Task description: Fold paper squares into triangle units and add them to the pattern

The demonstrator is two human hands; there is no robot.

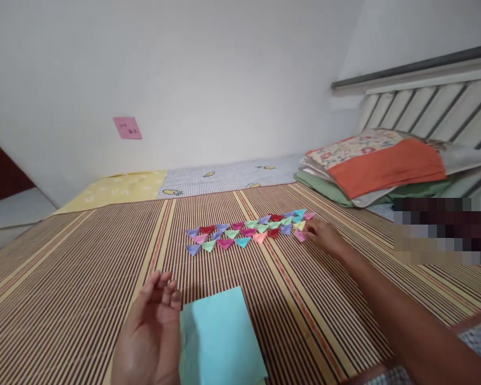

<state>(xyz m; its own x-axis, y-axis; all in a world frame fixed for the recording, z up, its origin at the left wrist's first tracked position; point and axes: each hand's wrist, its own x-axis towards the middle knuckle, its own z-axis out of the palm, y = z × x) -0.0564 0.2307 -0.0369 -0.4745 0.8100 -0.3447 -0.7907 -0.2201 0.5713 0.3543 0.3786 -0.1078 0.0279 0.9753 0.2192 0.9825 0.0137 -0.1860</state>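
Small folded paper triangles (225, 244) in many colours lie in three rows on the striped mat. At the right end of the front row, my right hand (324, 236) has its fingertips together at the edge of a pink paper triangle (300, 235). My left hand (152, 331) is palm up in the foreground with loosely curled fingers and nothing in it. Just right of it lies a light blue sheet of paper (224, 337), with a greenish sheet edge showing along its left side.
A striped mat (84, 289) covers the bed. Folded bedding with an orange band (388, 166) is stacked at the right by the slatted headboard (425, 107). A pink note (127, 128) is on the white wall behind. A blurred patch hides part of the right side.
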